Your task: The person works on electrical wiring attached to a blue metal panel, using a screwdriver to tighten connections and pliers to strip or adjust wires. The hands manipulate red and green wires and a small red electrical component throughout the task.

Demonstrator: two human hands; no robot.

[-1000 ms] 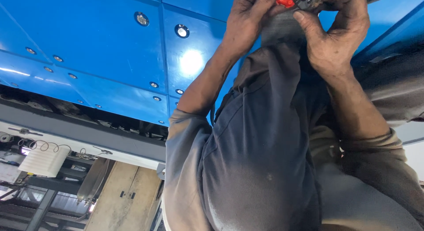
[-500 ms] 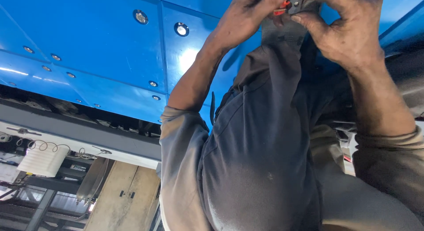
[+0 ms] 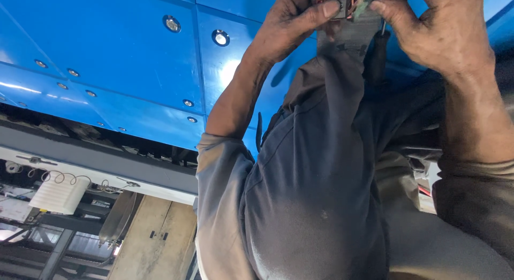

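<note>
— While I've got it pinched up here at the top of my view, tell me what you make of it.

— That's the small connector block, dark with reddish bits, right under the blue panel?

— Yes. My left hand grasps it from one side, thumb pressed flat on its face; my right hand closes on the other side, fingertips on the greenish wire ends. Both hands are grasping, neither loose.

— How does it handle?

— Light, I'd judge, and stiff in the body, but the wires look thin and easy to strain. Best held by the hard shell, not the leads.

— And that grey thing hanging below?

— A grey cloth-like sleeve drooping from the connector, soft and limp, between my forearms. A dark screwdriver handle hangs just beside it.

— Any containers?

— None I can see holding anything. A white ribbed box sits lower left near coiled wire; what's inside, I cannot tell. Bolts dot the panel.
</note>
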